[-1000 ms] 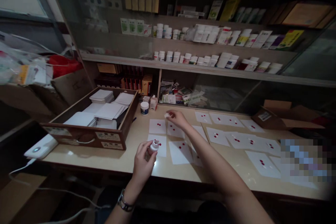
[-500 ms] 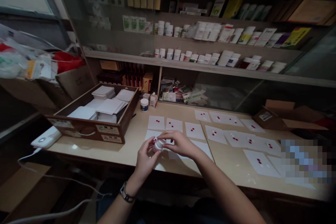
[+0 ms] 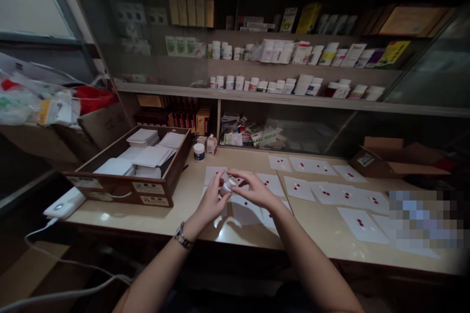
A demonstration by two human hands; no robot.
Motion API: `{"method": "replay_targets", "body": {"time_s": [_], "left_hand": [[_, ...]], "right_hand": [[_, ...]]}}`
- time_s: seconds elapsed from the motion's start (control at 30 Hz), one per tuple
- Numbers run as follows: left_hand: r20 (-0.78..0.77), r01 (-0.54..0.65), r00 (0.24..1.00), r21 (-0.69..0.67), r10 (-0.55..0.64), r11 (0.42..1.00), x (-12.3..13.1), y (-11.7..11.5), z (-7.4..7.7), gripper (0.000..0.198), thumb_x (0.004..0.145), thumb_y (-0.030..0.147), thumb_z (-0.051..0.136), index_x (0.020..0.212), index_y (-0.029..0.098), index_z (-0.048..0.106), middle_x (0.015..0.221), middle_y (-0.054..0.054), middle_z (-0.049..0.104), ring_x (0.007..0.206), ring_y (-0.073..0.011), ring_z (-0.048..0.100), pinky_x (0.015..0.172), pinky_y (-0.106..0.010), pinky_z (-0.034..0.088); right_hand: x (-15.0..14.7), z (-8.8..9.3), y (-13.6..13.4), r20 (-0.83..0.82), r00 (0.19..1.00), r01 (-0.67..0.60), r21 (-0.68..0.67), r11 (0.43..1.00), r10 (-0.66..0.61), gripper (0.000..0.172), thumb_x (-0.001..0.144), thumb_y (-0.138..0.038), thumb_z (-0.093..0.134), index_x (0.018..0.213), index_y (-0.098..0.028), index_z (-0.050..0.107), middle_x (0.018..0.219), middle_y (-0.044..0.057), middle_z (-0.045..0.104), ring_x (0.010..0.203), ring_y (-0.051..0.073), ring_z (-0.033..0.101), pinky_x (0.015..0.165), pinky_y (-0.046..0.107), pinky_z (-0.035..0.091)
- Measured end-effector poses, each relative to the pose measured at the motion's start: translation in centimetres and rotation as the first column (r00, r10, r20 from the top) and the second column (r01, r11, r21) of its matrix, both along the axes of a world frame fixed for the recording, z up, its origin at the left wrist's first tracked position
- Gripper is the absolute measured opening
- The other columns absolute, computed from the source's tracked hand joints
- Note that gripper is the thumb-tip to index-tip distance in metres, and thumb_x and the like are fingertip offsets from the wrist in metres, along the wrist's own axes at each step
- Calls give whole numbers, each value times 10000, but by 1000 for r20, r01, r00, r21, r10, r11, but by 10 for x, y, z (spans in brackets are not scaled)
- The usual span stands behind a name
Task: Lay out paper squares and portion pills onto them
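Note:
A small white pill bottle [image 3: 229, 185] is held up over the near middle of the table, tilted with its capped end toward the right. My left hand [image 3: 209, 201] is closed around its body, thumb in front and fingers behind. At the cap end, the thumb and fingers of my right hand [image 3: 257, 192] are closed. Below and behind both hands lie white paper squares [image 3: 245, 214] with dark red pills on them, some partly covered by my hands. More papers [image 3: 299, 189] carry red and white pills farther right.
A wooden drawer [image 3: 154, 191] full of blank white papers stands on the left, beside a white device [image 3: 65, 203] with a cable. Behind it are a white jar [image 3: 199, 152] and small box. An open cardboard box [image 3: 382, 159] sits at right, below shelves of medicine bottles [image 3: 271, 87].
Both hands have risen slightly and shifted right with the bottle. The bottle's capped end now leans more to the right. The head view has tilted slightly up.

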State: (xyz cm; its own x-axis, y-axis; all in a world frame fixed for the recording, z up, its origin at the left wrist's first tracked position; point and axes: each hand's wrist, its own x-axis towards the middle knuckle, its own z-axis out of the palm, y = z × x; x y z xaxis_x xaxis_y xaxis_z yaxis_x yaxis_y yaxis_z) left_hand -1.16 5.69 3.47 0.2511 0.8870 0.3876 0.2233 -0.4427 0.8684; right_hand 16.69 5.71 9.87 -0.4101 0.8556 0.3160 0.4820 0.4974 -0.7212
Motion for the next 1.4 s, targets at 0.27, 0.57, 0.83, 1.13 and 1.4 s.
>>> {"method": "replay_targets", "body": {"time_s": [0.27, 0.57, 0.83, 1.13, 1.4], "left_hand": [[261, 95, 963, -111, -63, 989, 27, 31, -12, 712, 733, 177, 659, 1358, 181, 319, 1029, -70, 546, 965, -197, 618, 840, -362, 530], [190, 102, 978, -97, -82, 990, 22, 24, -26, 670, 777, 134, 611, 1382, 181, 327, 1052, -92, 561, 994, -201, 601, 916, -411, 503], [221, 117, 971, -121, -88, 986, 21, 21, -19, 654, 795, 169, 610, 1381, 196, 320, 1024, -80, 568, 971, -198, 616, 859, -378, 534], [185, 106, 979, -100, -87, 989, 21, 21, -25, 633, 790, 144, 605, 1366, 217, 351, 1060, -86, 564, 1002, -197, 601, 866, -377, 530], [185, 140, 976, -136, -114, 981, 22, 21, -22, 628, 785, 171, 614, 1358, 216, 360, 1024, -72, 562, 975, -189, 611, 834, -357, 541]], "right_hand": [[1, -31, 26, 87, 916, 382, 104, 918, -391, 343, 780, -446, 648, 980, -171, 695, 937, 111, 701, 887, 239, 640, 806, 355, 484], [6, -60, 28, -173, 948, 274, 23, 962, -266, 332, 739, -379, 687, 1025, -211, 697, 1003, 105, 713, 915, 262, 655, 814, 421, 525], [9, -55, 21, -345, 921, 167, -68, 984, -180, 427, 798, -339, 632, 1208, -223, 609, 1135, 109, 681, 1022, 245, 646, 886, 421, 519], [6, -51, 19, -317, 928, 192, -37, 981, -194, 388, 780, -338, 641, 1150, -223, 619, 1114, 100, 649, 989, 229, 620, 830, 378, 516], [10, -53, 23, -307, 936, 173, -16, 985, -170, 378, 737, -389, 673, 1071, -215, 642, 1051, 95, 643, 946, 232, 615, 816, 377, 512]]}}
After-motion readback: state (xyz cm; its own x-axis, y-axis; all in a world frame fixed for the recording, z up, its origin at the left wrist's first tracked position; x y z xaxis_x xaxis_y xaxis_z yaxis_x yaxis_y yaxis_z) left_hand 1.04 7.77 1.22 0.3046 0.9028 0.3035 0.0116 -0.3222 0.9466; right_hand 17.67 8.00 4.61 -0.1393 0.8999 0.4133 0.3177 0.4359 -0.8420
